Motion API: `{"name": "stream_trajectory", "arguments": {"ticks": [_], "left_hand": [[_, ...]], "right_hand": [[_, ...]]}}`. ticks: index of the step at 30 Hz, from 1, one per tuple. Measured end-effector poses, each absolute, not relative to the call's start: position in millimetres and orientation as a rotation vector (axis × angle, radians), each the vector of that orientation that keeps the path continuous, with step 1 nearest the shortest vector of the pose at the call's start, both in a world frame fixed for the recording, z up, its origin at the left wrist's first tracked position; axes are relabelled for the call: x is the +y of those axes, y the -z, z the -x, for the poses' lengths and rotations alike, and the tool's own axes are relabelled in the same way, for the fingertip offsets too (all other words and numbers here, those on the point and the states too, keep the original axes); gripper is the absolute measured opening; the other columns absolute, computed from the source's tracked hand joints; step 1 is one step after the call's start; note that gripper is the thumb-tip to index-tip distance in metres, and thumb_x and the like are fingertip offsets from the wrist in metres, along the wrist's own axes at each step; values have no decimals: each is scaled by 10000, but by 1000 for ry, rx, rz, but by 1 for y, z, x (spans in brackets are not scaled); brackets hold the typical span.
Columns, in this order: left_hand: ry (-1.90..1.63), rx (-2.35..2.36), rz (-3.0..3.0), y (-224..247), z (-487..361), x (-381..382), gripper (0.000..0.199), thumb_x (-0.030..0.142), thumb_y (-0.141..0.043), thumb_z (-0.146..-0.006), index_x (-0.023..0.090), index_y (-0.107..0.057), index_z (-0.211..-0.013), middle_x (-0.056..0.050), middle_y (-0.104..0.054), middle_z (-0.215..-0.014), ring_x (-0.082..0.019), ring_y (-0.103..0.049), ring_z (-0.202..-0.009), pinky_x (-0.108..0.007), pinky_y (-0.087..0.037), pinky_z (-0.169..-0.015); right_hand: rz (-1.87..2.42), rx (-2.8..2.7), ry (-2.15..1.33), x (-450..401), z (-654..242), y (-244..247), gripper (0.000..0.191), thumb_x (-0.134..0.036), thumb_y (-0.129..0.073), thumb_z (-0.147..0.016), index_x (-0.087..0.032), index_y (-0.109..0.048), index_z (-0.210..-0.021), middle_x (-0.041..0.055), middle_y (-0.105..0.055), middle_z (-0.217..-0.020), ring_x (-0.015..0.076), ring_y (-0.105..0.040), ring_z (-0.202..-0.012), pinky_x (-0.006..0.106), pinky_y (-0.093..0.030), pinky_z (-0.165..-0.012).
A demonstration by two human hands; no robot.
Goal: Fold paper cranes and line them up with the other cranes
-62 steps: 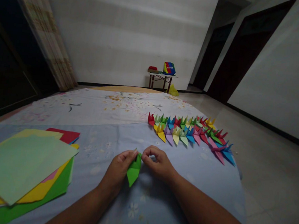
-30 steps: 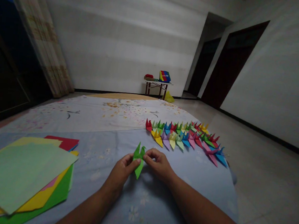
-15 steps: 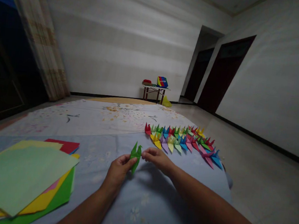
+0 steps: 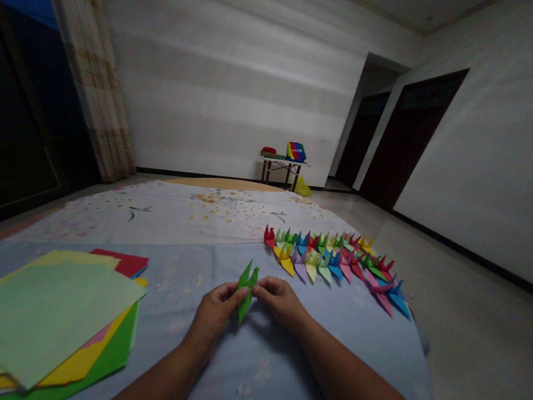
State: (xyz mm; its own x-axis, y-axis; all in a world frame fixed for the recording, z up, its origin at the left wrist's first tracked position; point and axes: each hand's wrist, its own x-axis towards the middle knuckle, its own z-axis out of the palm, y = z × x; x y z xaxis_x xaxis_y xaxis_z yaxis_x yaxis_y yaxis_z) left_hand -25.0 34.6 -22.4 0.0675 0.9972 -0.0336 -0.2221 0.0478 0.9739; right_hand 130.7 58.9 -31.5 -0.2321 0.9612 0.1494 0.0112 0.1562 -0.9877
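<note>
A green paper crane (image 4: pixel 243 308) is upright over the blue part of the cloth, its pointed head and tail up. My left hand (image 4: pixel 219 305) pinches it from the left, thumb across its body. On the other side my right hand (image 4: pixel 280 299) has its thumb and forefinger pinched together at the crane's right edge, touching it. Several folded cranes (image 4: pixel 326 262) in many colours stand in rows on the right half of the table, beyond my right hand.
Loose sheets of coloured paper (image 4: pixel 58 312) lie piled at the left. A flowered cloth (image 4: pixel 189 218) covers the round table. Against the far wall is a small table (image 4: pixel 279 161) bearing a colourful box (image 4: pixel 296 152), with a yellow bag (image 4: pixel 302 187) beside it.
My right hand's fingertips have closed in from just right of the crane onto its edge. The whole view has shifted slightly, so everything appears a little farther right and lower.
</note>
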Motion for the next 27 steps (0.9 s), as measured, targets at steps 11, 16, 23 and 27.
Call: {"name": "stream_trajectory", "arguments": {"ticks": [11, 16, 23, 27], "left_hand": [[-1211, 1121, -1103, 12, 23, 29, 345, 454, -694, -625, 137, -711, -761, -30, -677, -647, -173, -591, -641, -256, -441, -634], [-1216, 1133, -1077, 9, 21, 25, 339, 465, -681, -634, 142, -704, -735, -28, -675, -639, -176, -602, -638, -258, -447, -636], [-1379, 1299, -1079, 13, 23, 29, 534, 487, -704, -581, 165, -609, -996, -82, -656, -908, -230, -607, -814, -276, -467, -609], [-1289, 1294, -1162, 10, 22, 26, 380, 487, -688, -601, 157, -626, -777, -29, -630, -695, -181, -570, -645, -255, -428, -564]], "right_hand": [[1011, -1587, -1167, 53, -132, 32, 319, -457, -599, -727, -152, -521, -676, -43, -454, -579, 81, -386, -540, 215, -318, -530], [1014, -1632, -1072, 47, -130, 26, 298, -436, -568, -754, -156, -521, -665, -34, -459, -588, 97, -410, -573, 227, -341, -568], [1086, -1506, -895, 49, -136, 21, 273, -427, -584, -749, -161, -586, -692, -2, -536, -649, 125, -472, -638, 249, -393, -635], [1096, -1532, -820, 49, -137, 22, 241, -398, -587, -755, -166, -607, -694, 11, -550, -672, 132, -487, -647, 258, -405, -647]]}}
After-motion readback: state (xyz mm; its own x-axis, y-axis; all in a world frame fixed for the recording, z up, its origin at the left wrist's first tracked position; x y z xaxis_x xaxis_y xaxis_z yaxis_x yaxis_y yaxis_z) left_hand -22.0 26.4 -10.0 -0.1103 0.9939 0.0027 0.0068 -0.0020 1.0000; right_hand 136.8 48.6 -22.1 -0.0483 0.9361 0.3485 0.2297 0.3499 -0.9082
